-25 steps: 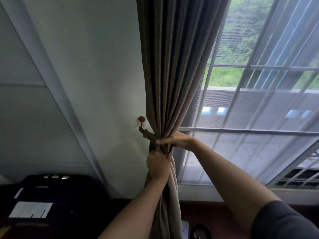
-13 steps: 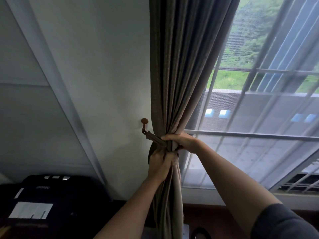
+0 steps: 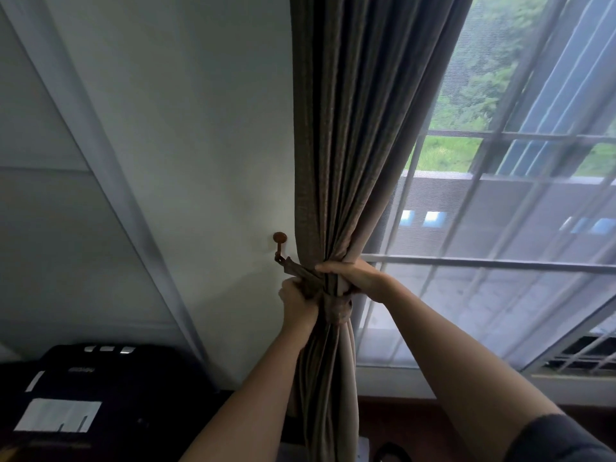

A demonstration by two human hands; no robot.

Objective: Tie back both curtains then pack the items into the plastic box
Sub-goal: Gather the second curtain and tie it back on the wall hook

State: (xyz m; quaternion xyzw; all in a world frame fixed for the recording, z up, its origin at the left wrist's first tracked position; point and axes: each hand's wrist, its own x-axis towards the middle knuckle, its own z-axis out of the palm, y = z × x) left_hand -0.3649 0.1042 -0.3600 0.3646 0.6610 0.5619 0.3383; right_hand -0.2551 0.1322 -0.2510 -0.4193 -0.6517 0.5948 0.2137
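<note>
Lower left: black case with white rectangular labels. Centre, on the pale wall: brown round-knobbed hook, with a woven tieback running from it to the curtain. Left hand fisted round the tieback. Pleated grey-brown curtain gathered tight at mid-frame, right hand curled round the bunch. Right: sheer mesh over the barred window.

Both my bare forearms reach up; my left hand fists the brown fabric tie-back strap, my right hand clasps the gathered grey-brown curtain.
</note>
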